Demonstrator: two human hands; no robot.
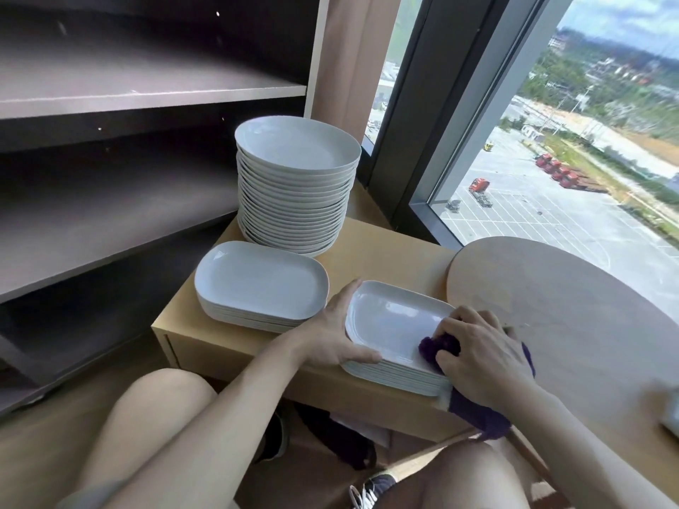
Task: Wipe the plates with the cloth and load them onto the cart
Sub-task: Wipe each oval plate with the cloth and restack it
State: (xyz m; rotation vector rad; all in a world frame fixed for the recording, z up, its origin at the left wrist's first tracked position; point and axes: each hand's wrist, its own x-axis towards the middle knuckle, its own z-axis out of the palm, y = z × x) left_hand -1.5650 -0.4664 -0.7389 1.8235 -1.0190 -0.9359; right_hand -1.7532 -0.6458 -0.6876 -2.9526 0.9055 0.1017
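A stack of white rectangular plates (389, 321) lies at the near right of a low wooden cabinet top (385, 251). My right hand (481, 358) grips a purple cloth (439, 349) and presses it on the top plate's near right corner. My left hand (336, 332) lies against the stack's left edge, thumb along the near rim, fingers fairly straight. A second stack of white rectangular plates (261, 282) sits to the left. Behind it rises a tall pile of round white plates (297, 148).
Dark shelving (110, 90) fills the left side. A round wooden tabletop (573, 325) sits to the right, close to the plates. A large window (551, 159) is behind. My knees and a shoe (371, 490) are below the cabinet.
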